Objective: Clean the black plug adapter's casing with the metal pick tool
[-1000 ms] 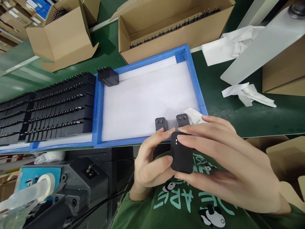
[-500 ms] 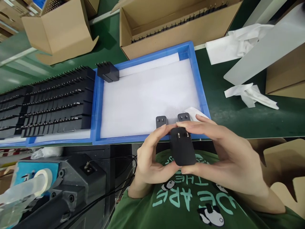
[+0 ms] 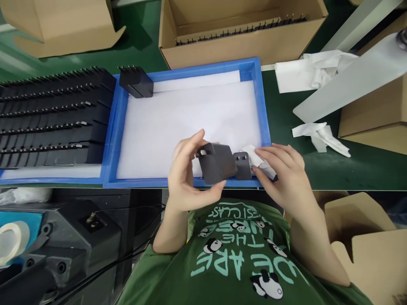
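Observation:
My left hand point(image 3: 190, 178) grips a black plug-in power adapter point(image 3: 216, 163) between thumb and fingers, tilted with its metal prongs toward the left. It is above the front of a blue tray point(image 3: 265, 114). A second black adapter point(image 3: 243, 166) stands prongs up in the tray's front right part, partly behind the held one. My right hand point(image 3: 281, 169) is at the front right corner, thumb and fingers closed on a crumpled white wipe point(image 3: 254, 156). Other black adapters point(image 3: 136, 82) stand together in the tray's back left corner.
Rows of black adapters point(image 3: 47, 114) fill another tray on the left. A cardboard box point(image 3: 241, 53) holding adapters stands behind. White wipes point(image 3: 321, 135), a white bar point(image 3: 349, 80) and a cardboard box point(image 3: 378, 110) are on the right. Black equipment point(image 3: 95, 237) is at lower left.
Both hands held the adapter together; now only my left hand has it, turned and moved left. My right hand has let go and moved right to the wipe.

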Motion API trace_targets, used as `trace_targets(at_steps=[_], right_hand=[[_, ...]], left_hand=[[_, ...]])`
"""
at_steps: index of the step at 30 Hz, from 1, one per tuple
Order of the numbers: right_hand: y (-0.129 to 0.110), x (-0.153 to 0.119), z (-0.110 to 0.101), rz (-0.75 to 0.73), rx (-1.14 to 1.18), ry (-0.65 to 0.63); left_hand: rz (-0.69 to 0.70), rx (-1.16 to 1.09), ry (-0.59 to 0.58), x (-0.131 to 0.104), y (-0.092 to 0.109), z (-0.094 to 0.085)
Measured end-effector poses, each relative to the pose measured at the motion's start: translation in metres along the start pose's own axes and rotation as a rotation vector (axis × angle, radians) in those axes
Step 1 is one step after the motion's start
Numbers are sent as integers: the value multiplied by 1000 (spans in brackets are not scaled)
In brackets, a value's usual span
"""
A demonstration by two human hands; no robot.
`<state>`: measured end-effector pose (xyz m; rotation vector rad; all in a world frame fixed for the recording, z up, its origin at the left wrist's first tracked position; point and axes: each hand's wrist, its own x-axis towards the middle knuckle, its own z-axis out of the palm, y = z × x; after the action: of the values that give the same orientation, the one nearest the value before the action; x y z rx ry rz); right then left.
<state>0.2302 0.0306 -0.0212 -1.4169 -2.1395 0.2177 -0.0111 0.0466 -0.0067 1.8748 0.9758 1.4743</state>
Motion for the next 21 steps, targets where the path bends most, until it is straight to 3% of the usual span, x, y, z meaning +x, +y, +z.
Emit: trace_targets(at_steps=[6,12,15,18,21], right_hand=[[-1,2,-1,14,-41,-26],[2,4,0,-10,-52,29],[2,7,0,15,-25,47],[-1,8,-3,36,55,54],[-4,2,-11,140,245,147]], left_hand=[[18,81,-153,16,-15,-9],[11,70,-206,18,-14,-11],[-40,129,-305,19,-12,-9],[-92,222,-413,17,-9,-8],[-121,242,-461,14,-7,-6]])
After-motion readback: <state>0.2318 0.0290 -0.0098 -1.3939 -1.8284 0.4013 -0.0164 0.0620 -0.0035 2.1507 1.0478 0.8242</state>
